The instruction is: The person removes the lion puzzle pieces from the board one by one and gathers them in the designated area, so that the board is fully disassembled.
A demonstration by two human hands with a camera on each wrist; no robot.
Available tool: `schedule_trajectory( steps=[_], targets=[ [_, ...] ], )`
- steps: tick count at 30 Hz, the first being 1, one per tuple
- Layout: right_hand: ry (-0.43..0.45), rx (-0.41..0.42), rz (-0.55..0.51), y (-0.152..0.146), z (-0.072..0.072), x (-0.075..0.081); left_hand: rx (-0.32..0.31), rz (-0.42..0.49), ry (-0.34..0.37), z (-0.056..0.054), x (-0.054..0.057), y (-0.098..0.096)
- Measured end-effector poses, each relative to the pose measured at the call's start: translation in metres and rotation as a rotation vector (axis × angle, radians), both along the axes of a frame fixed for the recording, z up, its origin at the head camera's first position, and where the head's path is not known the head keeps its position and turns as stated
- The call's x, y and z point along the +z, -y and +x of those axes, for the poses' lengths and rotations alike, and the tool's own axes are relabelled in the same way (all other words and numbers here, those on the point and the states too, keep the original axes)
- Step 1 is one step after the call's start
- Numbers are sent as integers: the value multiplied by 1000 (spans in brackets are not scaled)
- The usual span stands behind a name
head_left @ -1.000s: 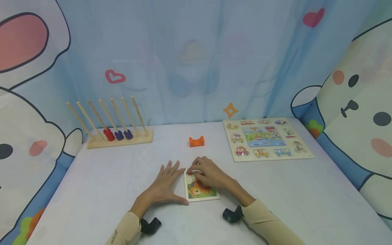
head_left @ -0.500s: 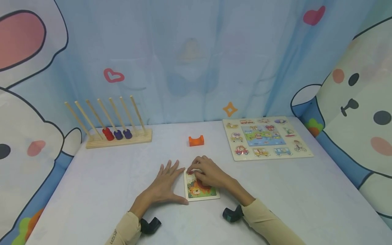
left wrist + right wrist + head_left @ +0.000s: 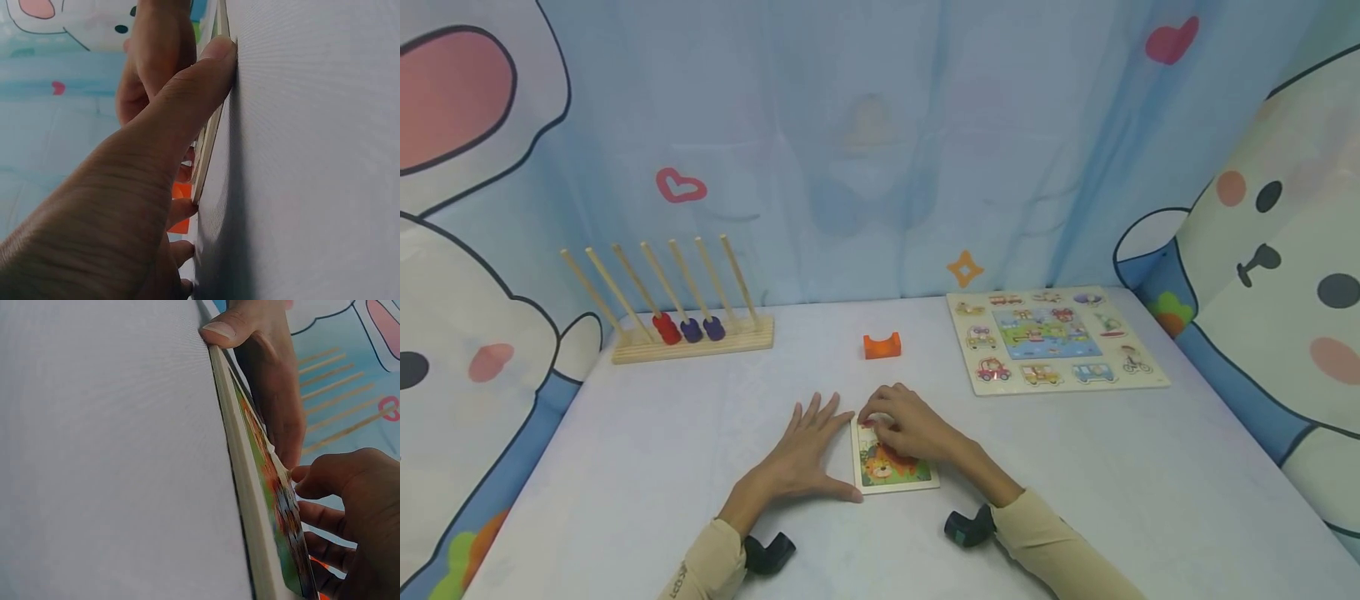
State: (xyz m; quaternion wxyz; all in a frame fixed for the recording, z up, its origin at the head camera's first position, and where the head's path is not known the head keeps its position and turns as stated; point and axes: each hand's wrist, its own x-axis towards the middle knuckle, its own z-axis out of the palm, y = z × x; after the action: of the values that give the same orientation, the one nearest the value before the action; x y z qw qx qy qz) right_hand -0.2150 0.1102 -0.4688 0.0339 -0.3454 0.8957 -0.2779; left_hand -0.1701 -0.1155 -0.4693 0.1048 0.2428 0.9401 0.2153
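A small wooden jigsaw puzzle with a lion picture and a pale rim lies flat on the white table. My left hand is spread at its left side, thumb at the near left corner and index fingertip at the far left corner. Over the puzzle's upper part, my right hand bends its fingers down. In the right wrist view, its thumb and fingers pinch a puzzle piece, whose pale edge stands slightly above the picture. The right hand hides much of the upper picture in the head view.
Beyond the puzzle sits an orange notched block. A wooden peg rack with red and purple beads stands at the back left. At the back right lies a large picture puzzle board. A blue curtain hangs behind the table.
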Motion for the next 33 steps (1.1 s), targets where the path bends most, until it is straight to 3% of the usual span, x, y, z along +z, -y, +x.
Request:
schedule_trajectory(
  steps=[17,22,33],
  targets=[
    [93,19,-60,-4,-4,-3,-10,11,-14,0,0,1],
    [116,21,-129,-5,-4,-2,-15,15,-19,0,0,1],
    [246,7,-219,-7,-5,-2,-7,16,-11,0,0,1]
  ],
)
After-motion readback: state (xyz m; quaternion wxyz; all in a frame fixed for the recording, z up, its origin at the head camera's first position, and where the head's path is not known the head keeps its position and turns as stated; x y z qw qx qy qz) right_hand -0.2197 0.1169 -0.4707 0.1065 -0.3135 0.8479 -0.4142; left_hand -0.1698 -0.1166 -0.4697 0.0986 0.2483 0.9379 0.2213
